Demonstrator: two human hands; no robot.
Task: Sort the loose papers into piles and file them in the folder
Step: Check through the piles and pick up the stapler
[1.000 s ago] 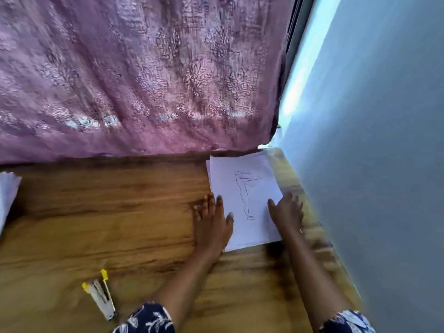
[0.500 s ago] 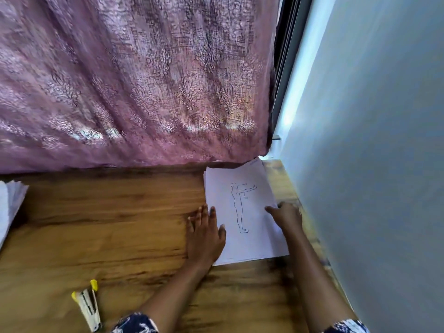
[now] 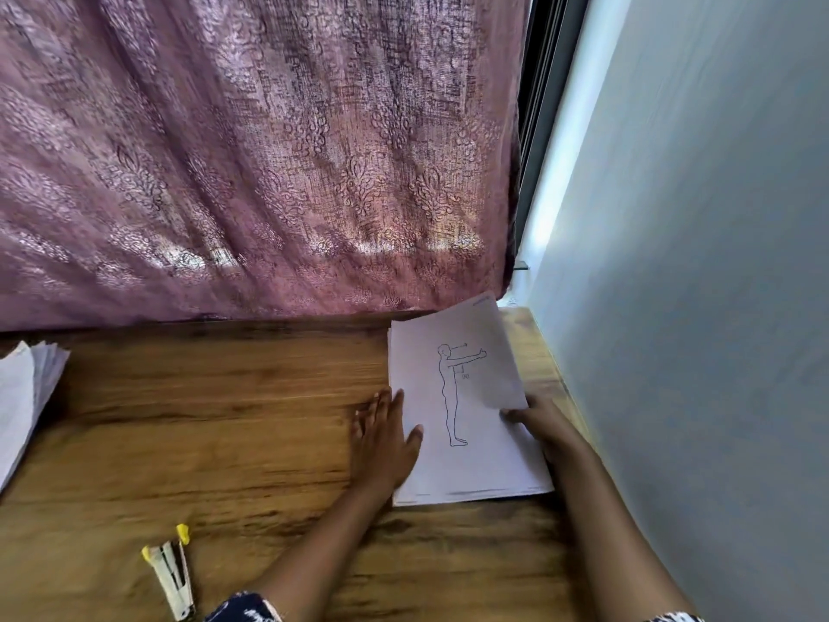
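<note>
A pile of white papers (image 3: 466, 469) lies on the wooden table (image 3: 202, 442) at the back right corner. Its top sheet (image 3: 462, 388) shows a line drawing of a standing figure with an arm stretched out. My left hand (image 3: 381, 446) lies flat with straight fingers on the pile's left edge. At the pile's right edge my right hand (image 3: 545, 426) has its fingertips under the top sheet, whose right side is raised and curls over. A second pile of papers (image 3: 22, 397) shows at the far left edge. No folder is in view.
A small stapler (image 3: 172, 576) with yellow ends lies near the table's front. A purple patterned curtain (image 3: 269, 172) hangs along the back of the table. A pale wall (image 3: 695, 307) runs close along the table's right side.
My right hand slid from resting on the pile to its right edge and raised that side of the top sheet. My left hand stayed flat on the left edge.
</note>
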